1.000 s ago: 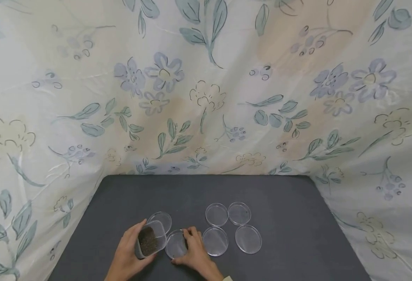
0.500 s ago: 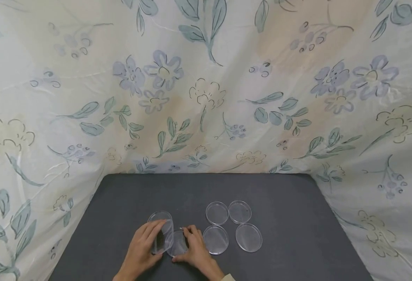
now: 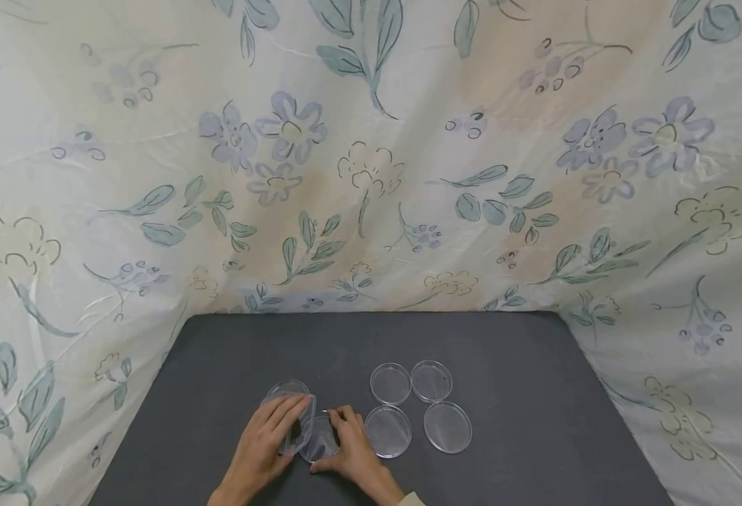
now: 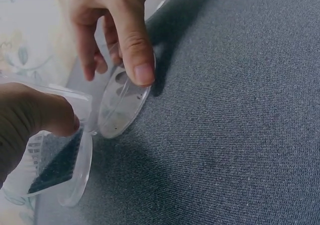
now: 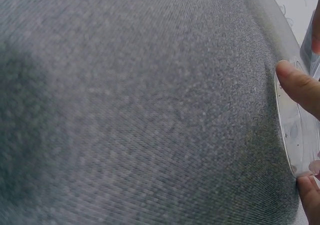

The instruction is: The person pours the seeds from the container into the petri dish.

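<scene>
My left hand (image 3: 263,436) grips a clear plastic tub (image 3: 306,420), tilted to the right with its open side toward a round petri dish (image 3: 320,443). Dark, soil-like grains (image 4: 56,157) show through the tub's wall in the left wrist view. My right hand (image 3: 357,453) holds that petri dish by its rim, thumb on the near side and fingers at the far side. A few dark specks lie in the dish (image 4: 122,105), seen from the left wrist. Another clear dish (image 3: 287,386) sits behind the tub, partly hidden by it.
To the right of my hands, several clear petri dishes (image 3: 388,431) stand grouped close together on the dark grey table (image 3: 523,393). A flower-patterned cloth (image 3: 371,211) hangs behind the table and along both sides.
My left hand has turned the tub from facing the head camera to tipped rightward, closer over the held dish, so the brown grains are mostly hidden. My right hand keeps its hold on the dish.
</scene>
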`<act>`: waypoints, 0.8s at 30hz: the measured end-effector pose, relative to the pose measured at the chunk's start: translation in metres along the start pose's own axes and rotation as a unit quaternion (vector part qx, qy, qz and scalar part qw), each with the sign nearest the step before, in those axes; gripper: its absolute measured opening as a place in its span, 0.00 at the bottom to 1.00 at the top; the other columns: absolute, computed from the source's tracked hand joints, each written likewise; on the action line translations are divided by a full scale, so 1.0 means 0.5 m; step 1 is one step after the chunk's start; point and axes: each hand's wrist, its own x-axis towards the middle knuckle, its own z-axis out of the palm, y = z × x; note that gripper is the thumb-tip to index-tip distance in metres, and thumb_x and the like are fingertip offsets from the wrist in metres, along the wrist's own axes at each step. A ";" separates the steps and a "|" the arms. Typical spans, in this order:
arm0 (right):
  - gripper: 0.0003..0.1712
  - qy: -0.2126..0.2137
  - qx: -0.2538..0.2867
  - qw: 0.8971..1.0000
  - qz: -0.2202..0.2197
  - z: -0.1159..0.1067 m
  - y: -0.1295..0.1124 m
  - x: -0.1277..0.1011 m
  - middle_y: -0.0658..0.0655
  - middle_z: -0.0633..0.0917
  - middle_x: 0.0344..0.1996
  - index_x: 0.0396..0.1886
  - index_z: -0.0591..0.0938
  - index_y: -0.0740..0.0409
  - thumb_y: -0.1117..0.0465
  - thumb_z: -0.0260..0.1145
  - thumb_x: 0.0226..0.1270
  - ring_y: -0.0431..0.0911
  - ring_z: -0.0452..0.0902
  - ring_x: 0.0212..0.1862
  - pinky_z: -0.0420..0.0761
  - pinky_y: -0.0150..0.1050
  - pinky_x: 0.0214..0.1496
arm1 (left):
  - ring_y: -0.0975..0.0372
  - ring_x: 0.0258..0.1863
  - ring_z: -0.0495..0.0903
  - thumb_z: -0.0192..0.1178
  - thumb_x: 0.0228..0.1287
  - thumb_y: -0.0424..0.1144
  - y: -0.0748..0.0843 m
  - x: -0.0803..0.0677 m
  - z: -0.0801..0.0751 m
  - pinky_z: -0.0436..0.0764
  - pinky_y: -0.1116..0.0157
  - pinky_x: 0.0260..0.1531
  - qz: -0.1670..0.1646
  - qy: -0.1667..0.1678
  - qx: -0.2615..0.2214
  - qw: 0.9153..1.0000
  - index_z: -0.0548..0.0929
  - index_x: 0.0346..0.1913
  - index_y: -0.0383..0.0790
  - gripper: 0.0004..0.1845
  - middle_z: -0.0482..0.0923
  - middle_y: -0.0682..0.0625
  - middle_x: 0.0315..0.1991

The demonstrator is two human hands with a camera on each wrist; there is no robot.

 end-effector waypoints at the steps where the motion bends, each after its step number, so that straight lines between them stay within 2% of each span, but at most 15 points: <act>1: 0.58 0.002 0.001 1.000 -0.004 0.000 0.000 0.000 0.54 0.79 0.52 0.62 0.80 0.70 0.46 0.91 0.29 0.45 0.71 0.49 0.83 0.37 0.53 | 0.57 0.59 0.75 0.80 0.16 0.26 0.000 0.000 0.000 0.55 0.72 0.72 0.001 -0.001 0.001 1.000 0.76 0.70 0.47 0.60 0.81 0.50 0.63; 6: 0.58 0.005 0.004 1.000 -0.009 -0.003 -0.001 0.001 0.54 0.79 0.52 0.62 0.80 0.71 0.46 0.91 0.30 0.45 0.71 0.48 0.82 0.36 0.51 | 0.57 0.59 0.75 0.81 0.19 0.26 0.004 0.000 -0.002 0.54 0.72 0.73 0.002 -0.006 -0.001 1.000 0.77 0.70 0.47 0.59 0.81 0.50 0.63; 17: 0.58 -0.009 0.018 1.000 0.004 -0.002 0.002 0.002 0.54 0.79 0.53 0.64 0.79 0.71 0.47 0.91 0.30 0.44 0.70 0.50 0.81 0.37 0.54 | 0.56 0.60 0.76 0.70 0.23 0.21 0.007 -0.003 0.001 0.57 0.70 0.70 0.005 -0.005 0.006 1.000 0.76 0.70 0.48 0.56 0.81 0.50 0.62; 24: 0.59 -0.011 0.019 1.000 0.005 -0.001 0.003 0.001 0.54 0.79 0.53 0.64 0.78 0.71 0.47 0.91 0.31 0.44 0.70 0.50 0.82 0.37 0.54 | 0.55 0.61 0.74 0.63 0.28 0.19 0.007 -0.005 0.001 0.55 0.71 0.73 0.007 -0.010 -0.009 1.000 0.76 0.71 0.47 0.53 0.80 0.49 0.63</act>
